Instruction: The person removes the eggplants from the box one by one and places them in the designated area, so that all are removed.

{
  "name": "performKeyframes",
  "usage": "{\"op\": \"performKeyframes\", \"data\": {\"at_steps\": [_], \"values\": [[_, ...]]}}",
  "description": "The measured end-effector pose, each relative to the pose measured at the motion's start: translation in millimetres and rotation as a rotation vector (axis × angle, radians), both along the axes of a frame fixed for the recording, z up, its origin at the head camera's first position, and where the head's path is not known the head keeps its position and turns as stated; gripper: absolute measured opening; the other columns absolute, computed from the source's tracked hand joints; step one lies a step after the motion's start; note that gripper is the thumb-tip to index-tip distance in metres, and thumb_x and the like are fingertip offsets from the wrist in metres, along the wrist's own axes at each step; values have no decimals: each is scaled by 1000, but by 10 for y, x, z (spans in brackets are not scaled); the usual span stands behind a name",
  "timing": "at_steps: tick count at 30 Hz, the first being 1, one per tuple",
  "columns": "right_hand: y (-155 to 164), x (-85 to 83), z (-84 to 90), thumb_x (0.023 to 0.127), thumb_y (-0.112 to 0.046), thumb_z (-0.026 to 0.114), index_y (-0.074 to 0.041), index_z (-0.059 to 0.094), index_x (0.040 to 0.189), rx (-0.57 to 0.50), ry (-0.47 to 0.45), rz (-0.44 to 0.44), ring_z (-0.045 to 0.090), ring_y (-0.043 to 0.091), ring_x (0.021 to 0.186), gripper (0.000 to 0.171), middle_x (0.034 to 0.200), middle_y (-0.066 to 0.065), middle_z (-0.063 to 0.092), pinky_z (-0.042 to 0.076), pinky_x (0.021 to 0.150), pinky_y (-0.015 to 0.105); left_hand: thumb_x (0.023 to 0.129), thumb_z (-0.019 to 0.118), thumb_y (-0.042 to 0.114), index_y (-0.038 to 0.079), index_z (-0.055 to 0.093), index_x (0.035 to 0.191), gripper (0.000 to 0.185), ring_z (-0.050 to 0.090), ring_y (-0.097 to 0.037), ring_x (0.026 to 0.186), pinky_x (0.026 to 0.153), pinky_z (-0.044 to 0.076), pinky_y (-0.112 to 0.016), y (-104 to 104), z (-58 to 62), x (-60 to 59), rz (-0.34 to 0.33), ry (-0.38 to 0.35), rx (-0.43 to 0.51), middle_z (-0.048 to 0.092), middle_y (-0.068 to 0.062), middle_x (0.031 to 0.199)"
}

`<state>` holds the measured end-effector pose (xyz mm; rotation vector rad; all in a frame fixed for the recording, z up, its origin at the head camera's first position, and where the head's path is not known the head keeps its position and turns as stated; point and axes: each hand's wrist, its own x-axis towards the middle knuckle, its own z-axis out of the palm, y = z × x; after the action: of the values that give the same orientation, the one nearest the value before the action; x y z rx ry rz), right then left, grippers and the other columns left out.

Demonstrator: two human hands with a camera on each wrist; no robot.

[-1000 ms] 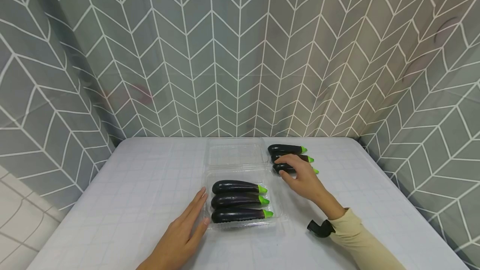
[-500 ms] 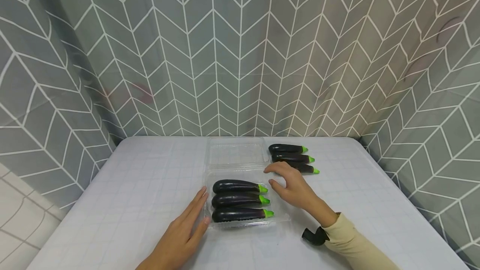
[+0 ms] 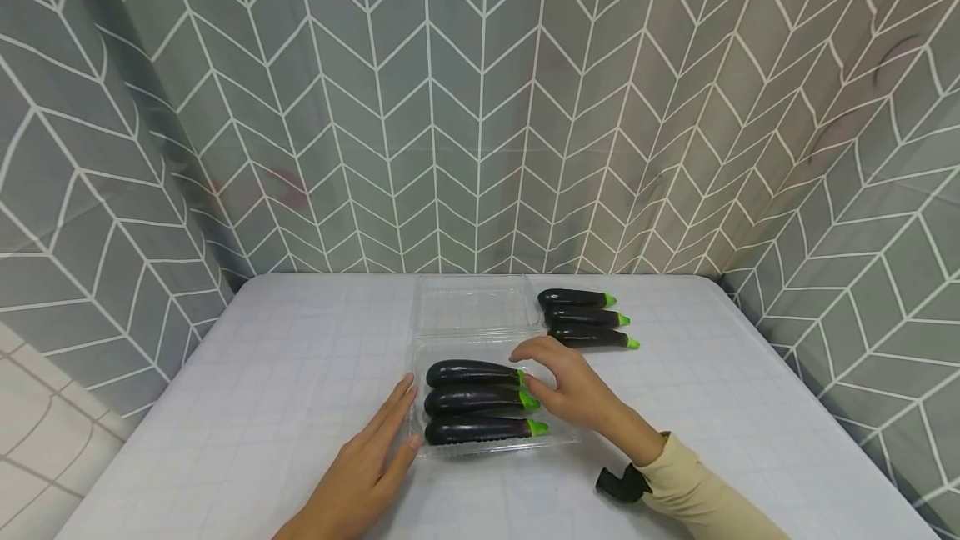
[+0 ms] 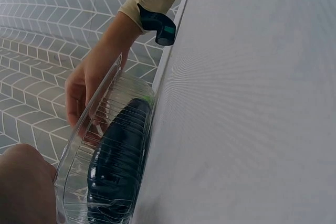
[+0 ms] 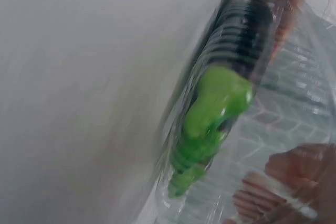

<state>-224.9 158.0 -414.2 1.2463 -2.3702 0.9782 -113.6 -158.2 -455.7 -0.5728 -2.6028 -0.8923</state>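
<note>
A clear plastic clamshell container [image 3: 420,448] lies with its lid [image 3: 474,307] folded back. Three dark eggplants [image 3: 468,401] with green stems lie side by side in its base. My left hand [image 3: 362,461] rests straight-fingered against the container's left side. My right hand [image 3: 566,382] hovers over the right side, its thumb at the stem end of the farthest eggplant [image 3: 472,372] and its bent index finger apart from the thumb. Through the clear wall in the left wrist view, the right hand [image 4: 92,85] shows behind an eggplant [image 4: 118,161]. Green stems [image 5: 212,114] fill the right wrist view.
Three more eggplants [image 3: 585,317] lie together at the table's back right, beside the lid. A black curved piece [image 3: 622,486] is strapped at the right wrist. The white-covered table [image 3: 285,365] ends at a grey patterned curtain [image 3: 480,148].
My right hand has moved from the back-right eggplants left and nearer, over the container's stem side, uncovering that group. The left hand stays in place.
</note>
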Motion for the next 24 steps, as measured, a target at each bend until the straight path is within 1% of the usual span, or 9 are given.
{"op": "performKeyframes", "data": {"at_steps": [8, 15, 19, 24], "values": [[-95, 66, -29, 92, 2, 74, -3, 69, 121, 42, -12, 64, 63, 24, 119, 30, 123, 7, 68, 55, 98, 40, 109, 58, 31, 10, 38, 162, 61, 36, -18, 147, 110, 44, -50, 7, -2, 1, 4, 0, -2, 29, 0, 169], [-156, 87, -58, 90, 2, 78, -3, 68, 122, 95, 5, 87, 64, 23, 116, 34, 123, 7, 68, 56, 96, 37, 108, 59, 33, 11, 38, 162, 62, 35, -17, 147, 111, 42, -46, 19, 7, -3, 29, -41, -26, 28, 2, 169], [-192, 106, -46, 90, 2, 79, -4, 68, 123, 134, -20, 79, 64, 21, 115, 35, 123, 5, 68, 57, 94, 36, 108, 59, 33, 11, 39, 162, 62, 35, -17, 147, 111, 41, -46, 18, 13, -3, 35, -47, -31, 29, 2, 169], [-237, 131, -21, 90, 0, 79, -6, 68, 125, 222, -52, 33, 64, 21, 116, 37, 125, 5, 68, 57, 94, 37, 108, 59, 34, 12, 38, 162, 62, 35, -16, 147, 112, 40, -45, 20, 15, -8, 45, -70, -35, 28, 4, 169]]}}
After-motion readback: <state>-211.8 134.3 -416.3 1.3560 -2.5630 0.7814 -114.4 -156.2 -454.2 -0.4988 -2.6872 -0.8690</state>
